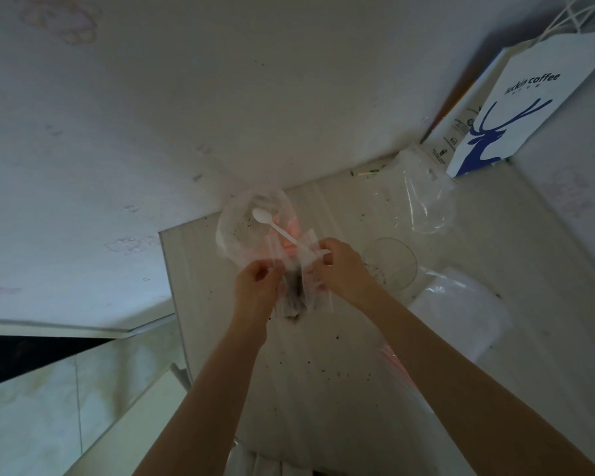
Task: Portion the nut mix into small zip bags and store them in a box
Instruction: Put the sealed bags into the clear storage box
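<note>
The left hand (255, 286) pinches one top corner of the small clear plastic zip bag (292, 297). The right hand (340, 266) pinches the opposite corner and also holds the white plastic spoon (275, 228). The bag hangs between them over the pale wooden table (323, 372), with dark nut mix at its bottom. The film is probably light, limp and slippery, so grip it at the stiffer zip strip with the mouth up.

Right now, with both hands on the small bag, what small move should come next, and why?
Probably press the zip shut. The small bag already holds dark nut mix, the left hand and right hand both pinch its top edge, and the spoon in the right hand points away from it.
</note>
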